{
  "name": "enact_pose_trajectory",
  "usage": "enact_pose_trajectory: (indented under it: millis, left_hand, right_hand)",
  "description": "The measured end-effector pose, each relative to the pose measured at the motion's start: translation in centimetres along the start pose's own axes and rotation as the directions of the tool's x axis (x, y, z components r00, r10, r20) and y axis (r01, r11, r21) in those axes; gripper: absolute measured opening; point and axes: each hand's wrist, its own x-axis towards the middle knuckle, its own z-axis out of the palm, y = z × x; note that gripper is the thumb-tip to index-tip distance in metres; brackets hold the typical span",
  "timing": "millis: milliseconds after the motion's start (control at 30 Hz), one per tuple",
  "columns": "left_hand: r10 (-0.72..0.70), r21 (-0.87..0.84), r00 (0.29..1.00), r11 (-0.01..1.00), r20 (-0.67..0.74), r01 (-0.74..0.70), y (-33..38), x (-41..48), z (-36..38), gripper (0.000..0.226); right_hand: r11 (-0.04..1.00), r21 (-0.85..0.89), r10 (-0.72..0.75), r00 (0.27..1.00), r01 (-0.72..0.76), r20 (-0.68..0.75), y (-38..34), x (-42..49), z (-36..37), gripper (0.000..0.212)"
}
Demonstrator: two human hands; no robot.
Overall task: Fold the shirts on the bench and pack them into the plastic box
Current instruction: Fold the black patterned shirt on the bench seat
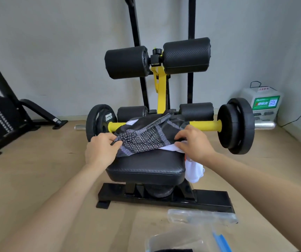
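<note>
Pale wooden floor (37, 179) underfoot. On it, against the grey wall, a black-and-yellow gym machine (159, 91) with foam rollers and black weight plates (236, 124) at either end of its yellow bar. At the near end, a black padded table (146, 166). Heaped on the far part of that table, a dark dotted mesh shirt (146, 137), lying on top of a white shirt (194, 171) that spills over the table's right side. On the floor at the near edge, a clear plastic box (173, 240) with a blue latch, only partly in view, its clear lid (202, 216) just beyond it. Left grip (101, 150) closed in a pinch on the dark shirt's left edge. Right grip (195, 142) curled over the same shirt's right edge, thumb down by the white cloth.
</note>
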Motion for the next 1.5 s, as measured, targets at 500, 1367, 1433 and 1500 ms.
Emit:
enact_pose_trajectory:
  millis: [500,1367,1433,1500]
  left_hand:
    - [0.183,-0.966,0.961,0.191,0.207,0.172,9.0,-1.9,-4.4,0.022]
    - [0.424,-0.078,0.765,0.892,0.484,-0.445,7.4,-2.1,3.5,0.056]
    - [0.388,-0.028,0.798,0.905,0.462,-0.424,7.4,-2.2,3.4,0.057]
    - [0.354,-0.01,0.816,0.919,0.456,-0.393,7.5,-2.4,3.5,0.057]
  right_hand:
    - [0.788,0.607,-0.149,0.989,0.107,0.02,-5.2,-1.6,-6.5,0.086]
    - [0.835,0.542,0.355,0.849,-0.099,-0.391,4.6,-2.5,-13.6,0.022]
    - [0.854,0.51,0.347,0.842,-0.101,-0.414,5.1,-2.6,-14.0,0.019]
    - [0.875,0.473,0.291,0.896,-0.107,-0.336,5.0,-3.1,-13.9,0.018]
